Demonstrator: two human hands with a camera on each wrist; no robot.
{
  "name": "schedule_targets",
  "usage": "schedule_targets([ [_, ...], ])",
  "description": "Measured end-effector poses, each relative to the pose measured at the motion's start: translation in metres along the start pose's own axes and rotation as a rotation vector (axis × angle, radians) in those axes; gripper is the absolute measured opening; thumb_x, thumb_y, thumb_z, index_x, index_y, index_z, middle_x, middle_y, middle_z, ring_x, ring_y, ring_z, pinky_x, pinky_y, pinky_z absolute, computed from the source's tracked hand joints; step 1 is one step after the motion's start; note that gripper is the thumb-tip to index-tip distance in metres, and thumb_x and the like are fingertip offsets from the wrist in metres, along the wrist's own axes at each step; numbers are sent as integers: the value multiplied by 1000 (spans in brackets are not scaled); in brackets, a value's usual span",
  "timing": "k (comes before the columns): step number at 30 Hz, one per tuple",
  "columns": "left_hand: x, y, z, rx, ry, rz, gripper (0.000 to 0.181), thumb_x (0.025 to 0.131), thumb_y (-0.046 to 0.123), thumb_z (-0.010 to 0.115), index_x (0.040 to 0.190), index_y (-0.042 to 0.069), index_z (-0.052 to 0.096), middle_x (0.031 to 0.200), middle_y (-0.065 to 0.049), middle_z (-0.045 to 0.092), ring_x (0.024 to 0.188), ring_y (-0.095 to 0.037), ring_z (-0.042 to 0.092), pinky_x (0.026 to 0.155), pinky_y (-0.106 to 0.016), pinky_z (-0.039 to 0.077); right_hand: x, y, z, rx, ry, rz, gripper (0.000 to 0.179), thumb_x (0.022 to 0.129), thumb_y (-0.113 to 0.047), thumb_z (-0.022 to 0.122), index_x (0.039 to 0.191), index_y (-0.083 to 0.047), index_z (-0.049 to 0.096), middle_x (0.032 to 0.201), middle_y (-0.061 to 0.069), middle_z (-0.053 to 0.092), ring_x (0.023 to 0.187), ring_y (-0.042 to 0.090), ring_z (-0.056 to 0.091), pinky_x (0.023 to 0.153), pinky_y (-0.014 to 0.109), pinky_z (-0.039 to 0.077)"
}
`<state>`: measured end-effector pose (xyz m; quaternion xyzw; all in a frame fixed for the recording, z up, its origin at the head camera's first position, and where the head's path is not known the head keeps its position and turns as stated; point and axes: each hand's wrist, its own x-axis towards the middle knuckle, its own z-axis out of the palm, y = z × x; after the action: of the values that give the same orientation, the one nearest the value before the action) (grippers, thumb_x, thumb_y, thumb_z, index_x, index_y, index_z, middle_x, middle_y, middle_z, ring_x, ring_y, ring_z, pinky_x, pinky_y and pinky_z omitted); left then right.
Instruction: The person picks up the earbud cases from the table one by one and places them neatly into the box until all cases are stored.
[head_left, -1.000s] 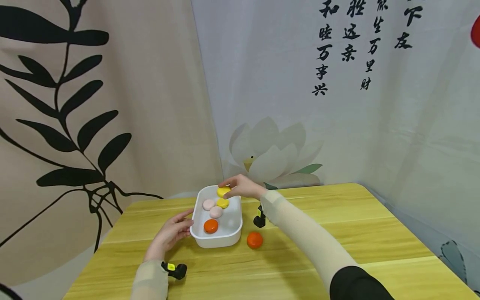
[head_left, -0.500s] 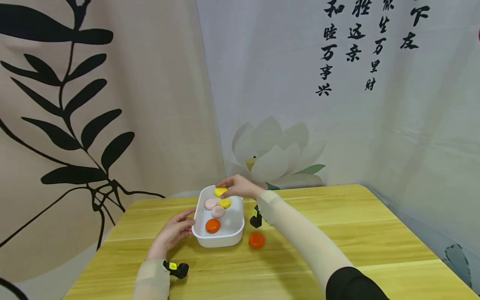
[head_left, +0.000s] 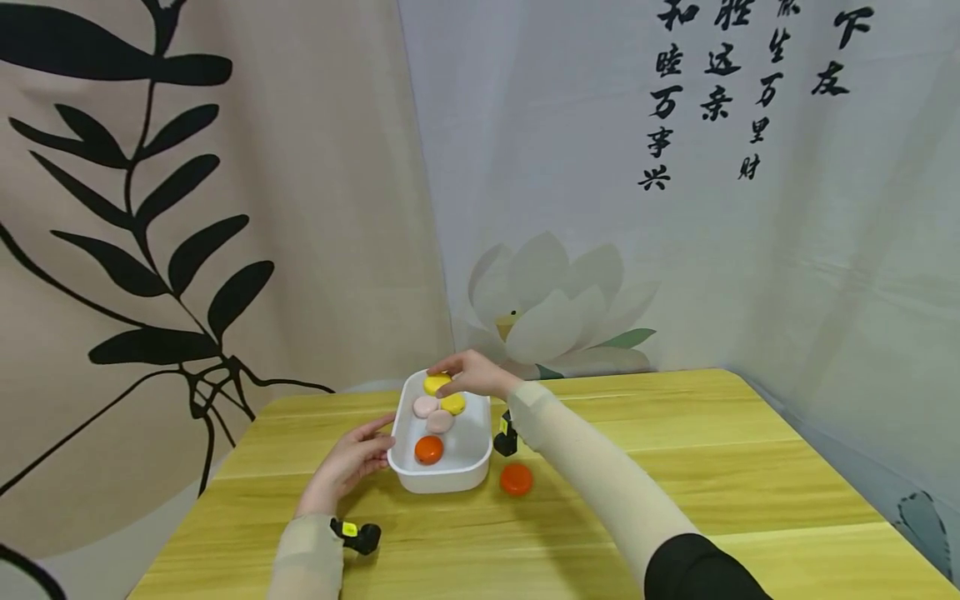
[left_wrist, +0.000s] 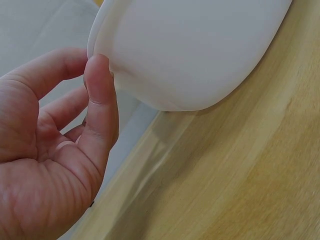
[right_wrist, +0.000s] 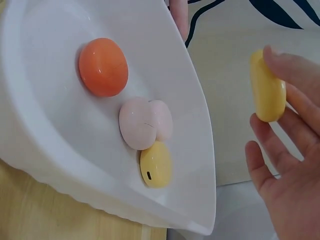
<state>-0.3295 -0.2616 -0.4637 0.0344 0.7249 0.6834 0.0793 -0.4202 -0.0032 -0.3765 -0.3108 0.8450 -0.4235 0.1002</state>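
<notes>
A white rectangular box [head_left: 468, 475] stands on the table. My left hand [head_left: 352, 462] holds its left wall, with thumb and forefinger at the rim in the left wrist view. Above the box's far end, my right hand [head_left: 476, 372] pinches a smooth, rounded yellow piece [right_wrist: 269, 90] between thumb and fingers. Inside the box lie an orange rounded piece [head_left: 429, 450], two pale pink pieces [right_wrist: 137, 123] touching each other, and another yellow piece [right_wrist: 156, 165] with a small dark slot, close against the pink ones.
Another orange piece [head_left: 516, 479] lies on the wooden table [head_left: 645, 433], just right of the box. Printed cloth [head_left: 345, 208] hangs behind the table. Small black cameras are strapped to both wrists.
My right hand has shifted slightly left over the box, still pinching the yellow piece. My left hand stays at the box wall. The head view has drifted a little.
</notes>
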Motion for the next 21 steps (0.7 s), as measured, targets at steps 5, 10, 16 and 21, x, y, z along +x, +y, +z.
schedule_targets([
  [5, 0, 0, 0, 4, 5, -5, 55, 96, 7, 59, 147, 5, 40, 105, -20, 57, 73, -16, 58, 69, -26, 54, 1, 0, 3, 2, 6, 13, 37, 84, -18, 75, 120, -17, 69, 122, -4, 64, 108, 14, 57, 95, 34, 46],
  [10, 0, 0, 0, 6, 7, -7, 55, 96, 7, 59, 147, 5, 40, 105, -19, 57, 73, -16, 58, 70, -26, 54, 4, 0, 7, 1, 11, 22, 37, 83, -18, 77, 119, -17, 70, 122, -3, 64, 108, 15, 57, 95, 33, 47],
  [16, 1, -1, -1, 3, 2, -9, 55, 96, 8, 60, 147, 5, 40, 103, -18, 57, 72, -16, 58, 69, -26, 53, 6, -2, 10, 9, 9, 14, 38, 82, -19, 77, 119, -16, 70, 121, -3, 65, 108, 15, 58, 93, 31, 48],
  [21, 1, -1, -2, -1, -3, -7, 56, 96, 8, 60, 148, 5, 39, 103, -17, 58, 72, -15, 58, 69, -26, 53, 7, -3, 12, 4, 12, 3, 39, 81, -19, 78, 119, -16, 70, 120, -3, 65, 109, 14, 58, 93, 30, 48],
])
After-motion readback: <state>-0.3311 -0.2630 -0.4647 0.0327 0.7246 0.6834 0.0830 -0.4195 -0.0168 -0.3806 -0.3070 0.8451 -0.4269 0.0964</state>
